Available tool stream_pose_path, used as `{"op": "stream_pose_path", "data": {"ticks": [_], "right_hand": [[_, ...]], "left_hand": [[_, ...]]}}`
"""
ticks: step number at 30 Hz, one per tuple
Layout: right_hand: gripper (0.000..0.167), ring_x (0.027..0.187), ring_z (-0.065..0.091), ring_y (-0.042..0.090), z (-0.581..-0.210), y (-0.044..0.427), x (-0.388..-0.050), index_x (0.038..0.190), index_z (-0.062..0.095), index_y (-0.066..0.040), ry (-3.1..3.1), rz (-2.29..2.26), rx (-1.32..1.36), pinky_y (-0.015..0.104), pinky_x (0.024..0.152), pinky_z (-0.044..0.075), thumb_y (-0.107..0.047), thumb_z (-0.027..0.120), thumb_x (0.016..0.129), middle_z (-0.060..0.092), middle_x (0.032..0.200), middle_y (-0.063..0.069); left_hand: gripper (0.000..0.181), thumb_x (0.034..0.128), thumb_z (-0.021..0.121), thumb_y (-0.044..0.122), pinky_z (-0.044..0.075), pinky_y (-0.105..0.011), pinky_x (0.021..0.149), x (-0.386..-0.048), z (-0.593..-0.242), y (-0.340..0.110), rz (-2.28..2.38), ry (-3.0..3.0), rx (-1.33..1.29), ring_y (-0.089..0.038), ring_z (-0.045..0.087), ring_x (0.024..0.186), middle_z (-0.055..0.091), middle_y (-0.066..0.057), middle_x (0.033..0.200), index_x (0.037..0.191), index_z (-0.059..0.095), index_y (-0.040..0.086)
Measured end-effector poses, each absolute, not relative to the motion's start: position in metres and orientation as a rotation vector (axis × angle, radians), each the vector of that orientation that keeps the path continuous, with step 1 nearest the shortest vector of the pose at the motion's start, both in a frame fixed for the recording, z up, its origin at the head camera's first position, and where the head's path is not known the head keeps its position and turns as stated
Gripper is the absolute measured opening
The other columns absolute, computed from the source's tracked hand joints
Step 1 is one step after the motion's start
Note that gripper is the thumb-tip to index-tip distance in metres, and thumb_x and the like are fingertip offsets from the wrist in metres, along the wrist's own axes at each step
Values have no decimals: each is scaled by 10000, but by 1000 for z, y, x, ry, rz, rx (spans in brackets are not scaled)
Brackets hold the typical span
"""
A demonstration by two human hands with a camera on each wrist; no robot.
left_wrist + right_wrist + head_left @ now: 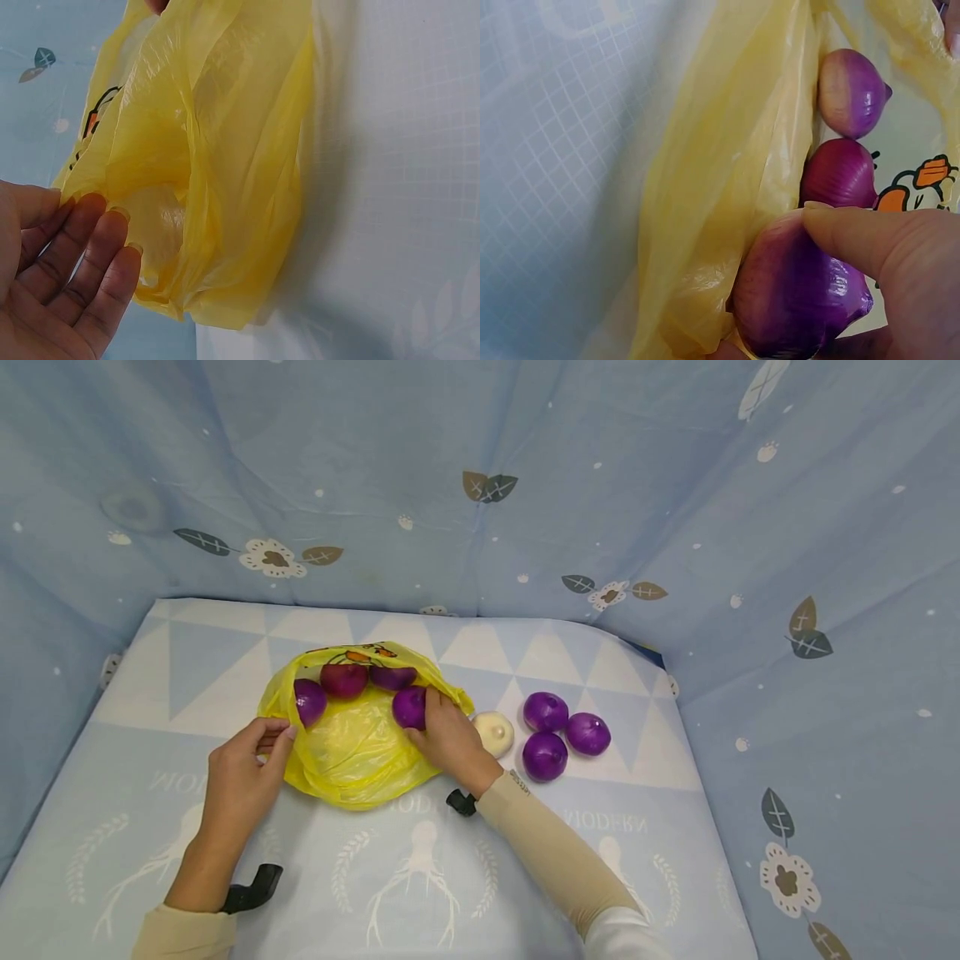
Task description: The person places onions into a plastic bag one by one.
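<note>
A yellow plastic bag lies on the table with its mouth spread open. My left hand pinches the bag's left rim between thumb and fingers, as the left wrist view shows up close. Inside the bag's mouth, my right hand grips a purple onion, thumb on its upper side; the other fingers are mostly hidden. Beyond it in the bag sit a reddish-purple onion, a purple onion at the left and another purple onion partly covered at the back.
Right of the bag, a white onion sits close to my right wrist. Three purple onions form a cluster farther right. A patterned cloth covers the table, and blue curtains hang behind and at the sides.
</note>
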State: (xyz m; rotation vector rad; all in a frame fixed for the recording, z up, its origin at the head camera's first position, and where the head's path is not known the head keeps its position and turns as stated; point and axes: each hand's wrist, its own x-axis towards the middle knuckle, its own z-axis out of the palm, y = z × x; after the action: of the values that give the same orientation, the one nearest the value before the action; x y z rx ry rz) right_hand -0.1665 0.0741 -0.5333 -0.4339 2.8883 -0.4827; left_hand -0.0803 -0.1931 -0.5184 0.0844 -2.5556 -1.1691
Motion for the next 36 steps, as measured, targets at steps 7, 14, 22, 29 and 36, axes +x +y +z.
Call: {"op": "stream_pose_path", "data": {"ticks": [7, 14, 22, 29, 36], "right_hand": [[775, 1147, 673, 334, -531, 74, -162, 1513, 379, 60, 2933, -466, -462, 422, 958, 560, -399, 726, 992, 587, 1371, 240], [874, 1265, 615, 365, -519, 77, -150, 1566, 294, 111, 2945, -456, -547, 421, 994, 545, -364, 744, 987, 444, 1533, 291], [847, 1331, 576, 333, -498, 96, -131, 1599, 295, 62, 2880, -563, -582, 401, 1051, 506, -388, 707, 1012, 409, 1607, 211], [813, 1436, 484, 295, -488, 119, -122, 1617, 325, -42, 2878, -641, -708, 429, 1113, 451, -404, 716, 1004, 442, 1610, 145], [701, 1366, 557, 273, -487, 143, -110, 1562, 445, -65, 2947, -670, -852, 416, 1062, 498, -407, 708, 1009, 538, 1531, 103]], "left_hand": [[162, 1019, 695, 111, 406, -96, 682, -80, -517, -193, -1185, -2554, 83, -315, 693, 867, 743, -175, 993, 1103, 710, -27], [159, 1015, 700, 105, 402, -86, 688, -81, -516, -193, -1173, -2545, 92, -321, 697, 868, 743, -174, 994, 1103, 709, -27], [158, 1008, 708, 93, 395, -65, 702, -82, -515, -193, -1171, -2533, 97, -319, 697, 862, 742, -175, 993, 1101, 709, -34], [173, 1011, 707, 108, 394, -67, 702, -81, -513, -194, -1167, -2548, 116, -320, 692, 867, 742, -178, 999, 1114, 709, -32], [169, 1006, 713, 100, 392, -55, 703, -83, -513, -196, -1161, -2536, 104, -316, 695, 854, 745, -171, 985, 1111, 712, -33]]}}
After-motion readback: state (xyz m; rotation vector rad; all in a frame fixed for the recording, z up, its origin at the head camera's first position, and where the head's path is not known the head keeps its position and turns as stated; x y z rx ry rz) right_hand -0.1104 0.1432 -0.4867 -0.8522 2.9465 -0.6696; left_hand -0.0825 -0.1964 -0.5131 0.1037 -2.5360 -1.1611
